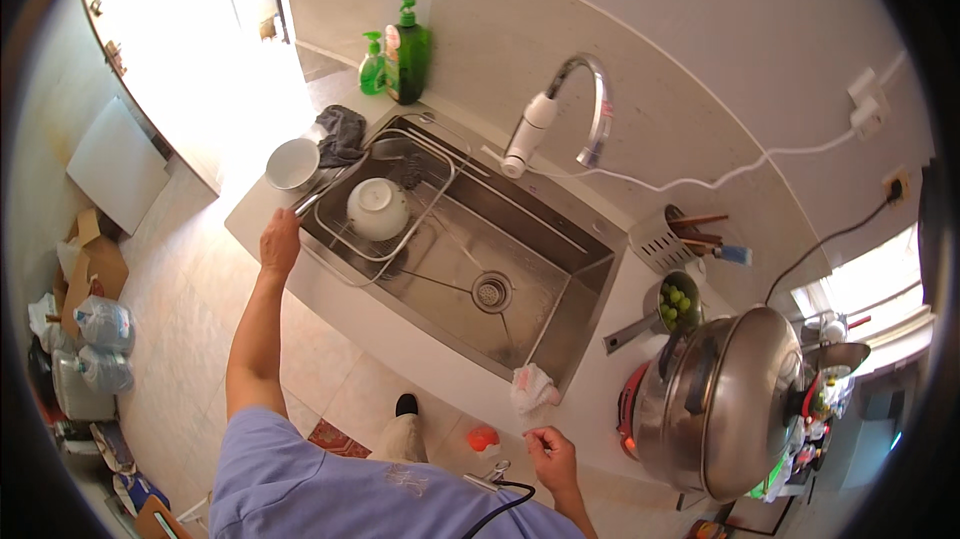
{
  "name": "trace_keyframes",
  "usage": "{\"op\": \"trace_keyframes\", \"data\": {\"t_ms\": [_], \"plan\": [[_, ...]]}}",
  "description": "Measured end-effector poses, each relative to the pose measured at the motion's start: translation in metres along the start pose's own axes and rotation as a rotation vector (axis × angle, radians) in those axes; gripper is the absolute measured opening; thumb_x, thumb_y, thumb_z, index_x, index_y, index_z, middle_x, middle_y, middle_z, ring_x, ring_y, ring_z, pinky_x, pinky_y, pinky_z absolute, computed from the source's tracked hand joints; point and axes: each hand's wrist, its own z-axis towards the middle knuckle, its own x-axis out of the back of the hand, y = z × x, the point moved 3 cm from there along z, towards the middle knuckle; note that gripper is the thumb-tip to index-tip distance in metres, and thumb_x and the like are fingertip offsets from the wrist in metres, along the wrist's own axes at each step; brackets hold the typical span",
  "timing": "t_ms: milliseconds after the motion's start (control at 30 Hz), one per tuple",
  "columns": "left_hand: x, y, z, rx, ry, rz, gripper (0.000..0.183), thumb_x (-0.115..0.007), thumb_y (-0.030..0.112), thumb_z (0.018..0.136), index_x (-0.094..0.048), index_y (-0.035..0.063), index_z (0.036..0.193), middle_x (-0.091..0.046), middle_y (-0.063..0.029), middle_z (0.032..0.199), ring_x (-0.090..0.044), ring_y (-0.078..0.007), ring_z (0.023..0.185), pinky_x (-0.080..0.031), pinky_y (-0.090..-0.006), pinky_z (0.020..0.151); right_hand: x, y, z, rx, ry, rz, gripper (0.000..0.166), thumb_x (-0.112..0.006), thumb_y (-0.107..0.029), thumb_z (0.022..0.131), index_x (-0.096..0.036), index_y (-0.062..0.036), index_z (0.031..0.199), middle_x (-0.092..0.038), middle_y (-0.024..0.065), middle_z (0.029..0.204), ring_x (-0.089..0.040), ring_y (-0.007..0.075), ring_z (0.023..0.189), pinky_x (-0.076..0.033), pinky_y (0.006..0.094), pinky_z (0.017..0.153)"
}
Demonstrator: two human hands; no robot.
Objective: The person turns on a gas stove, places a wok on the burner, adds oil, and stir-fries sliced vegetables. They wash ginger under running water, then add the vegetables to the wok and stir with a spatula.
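My left hand (280, 243) is closed around the end of a shiny metal handle (306, 204) at the sink's left edge. Inside the stainless steel sink (450, 269), a white bowl (377, 209) lies upside down in a wire rack (414, 239). Beside the front right corner of the sink, a white and pink cloth (534, 393) lies at the counter's edge. My right hand (553, 456) has curled fingers at the cloth's lower end; whether it pinches the cloth is unclear. Another white bowl (292, 164) stands upright on the counter, next to a dark grey rag (343, 135).
A faucet (555, 108) arches over the sink. Green pump bottles (407, 55) stand behind it. To the right are a small pan (679, 303) of green fruit, a utensil holder (658, 243) and a large lidded steel pot (720, 396). A white cord (697, 186) runs along the wall.
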Motion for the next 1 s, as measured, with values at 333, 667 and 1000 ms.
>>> {"op": "trace_keyframes", "data": {"t_ms": [333,667,1000], "plan": [[0.062,0.218,-0.151,0.241,0.187,-1.363,0.023,-0.037,0.025,0.092,-0.045,0.003,0.092,-0.039,0.0029,0.064,-0.035,-0.0035,0.056,-0.029,-0.0155,0.048,0.091,0.048,-0.162,-0.02,0.228,0.061,0.013,-0.056,-0.01,0.081,-0.059,-0.0018,0.09,-0.059,0.0091,0.083,-0.058,0.0164,0.071,-0.047,0.0261,0.061],[0.233,0.644,-0.509,-0.757,-1.127,-1.611,0.034,-0.039,0.034,0.091,-0.052,0.0031,0.086,-0.044,0.0001,0.056,-0.041,-0.008,0.049,-0.033,-0.0228,0.044,0.252,0.13,-0.414,0.213,0.773,0.228,0.041,-0.046,-0.013,0.087,-0.036,-0.0032,0.126,-0.055,0.0048,0.107,-0.052,0.0121,0.086,-0.042,0.0251,0.074],[0.284,0.834,-0.686,-1.593,-1.221,-1.234,0.023,-0.045,0.015,0.087,-0.052,0.0034,0.105,-0.057,-0.0102,0.09,-0.057,-0.0181,0.078,-0.046,-0.0283,0.066,0.361,0.267,-0.55,0.119,1.396,0.409,0.023,-0.034,-0.014,0.092,-0.044,-0.0018,0.108,-0.055,0.0137,0.106,-0.054,0.0174,0.095,-0.045,0.0285,0.081]]}}
